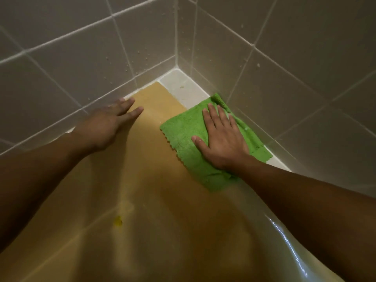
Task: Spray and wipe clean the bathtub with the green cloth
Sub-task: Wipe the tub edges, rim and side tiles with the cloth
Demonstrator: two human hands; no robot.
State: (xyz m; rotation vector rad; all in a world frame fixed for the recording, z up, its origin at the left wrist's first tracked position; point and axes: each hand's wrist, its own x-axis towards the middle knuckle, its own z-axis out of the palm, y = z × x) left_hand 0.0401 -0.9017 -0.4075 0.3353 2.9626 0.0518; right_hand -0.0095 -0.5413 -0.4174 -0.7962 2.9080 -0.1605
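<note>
Wiping is underway: the right hand, fingers flat, presses the fuzzy green cloth at the yellow glossy bathtub's far corner; the left hand, open, braces nearby. Next likely calls for sweeping along the rim.

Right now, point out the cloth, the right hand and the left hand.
cloth (181, 129): head view, bare left part.
right hand (221, 143): head view, back of the hand.
left hand (103, 127): head view, back of the hand.
</note>
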